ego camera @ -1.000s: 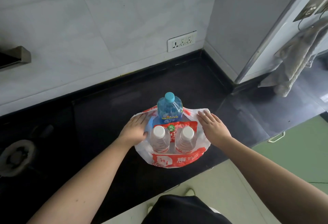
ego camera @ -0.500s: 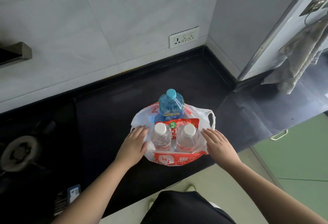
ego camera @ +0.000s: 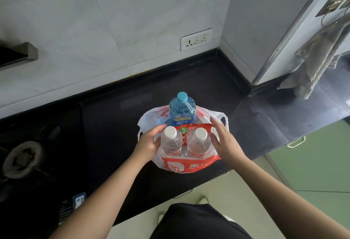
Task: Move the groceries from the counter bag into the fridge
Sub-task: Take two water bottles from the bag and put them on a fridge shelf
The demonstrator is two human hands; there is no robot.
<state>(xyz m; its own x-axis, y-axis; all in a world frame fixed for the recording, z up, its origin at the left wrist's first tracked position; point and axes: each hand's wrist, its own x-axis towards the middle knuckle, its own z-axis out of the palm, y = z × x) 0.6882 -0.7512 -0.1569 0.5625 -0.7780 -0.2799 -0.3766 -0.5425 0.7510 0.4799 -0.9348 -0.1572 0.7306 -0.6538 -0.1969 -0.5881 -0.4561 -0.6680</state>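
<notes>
A white and red plastic bag (ego camera: pixel 189 166) stands open on the black counter (ego camera: pixel 113 125), near its front edge. Inside it stand a blue bottle (ego camera: pixel 181 111) at the back, a red packet (ego camera: pixel 191 130) in the middle and two clear bottles with white caps in front. My left hand (ego camera: pixel 148 142) lies against the left clear bottle (ego camera: pixel 171 141), fingers loosely curved beside its cap. My right hand (ego camera: pixel 226 141) is at the bag's right side with straight fingers, its thumb close to the right clear bottle (ego camera: pixel 198 141).
A gas burner (ego camera: pixel 22 159) sits at the counter's left. A wall socket (ego camera: pixel 196 39) is behind the bag. A tall grey panel (ego camera: pixel 265 21) rises at the right, with a cloth (ego camera: pixel 318 68) hanging beside it. Green drawers (ego camera: pixel 312 172) lie below right.
Both hands have moved inward from the bag's outer sides to the two clear bottles. The bag's rim sits lower around the bottles.
</notes>
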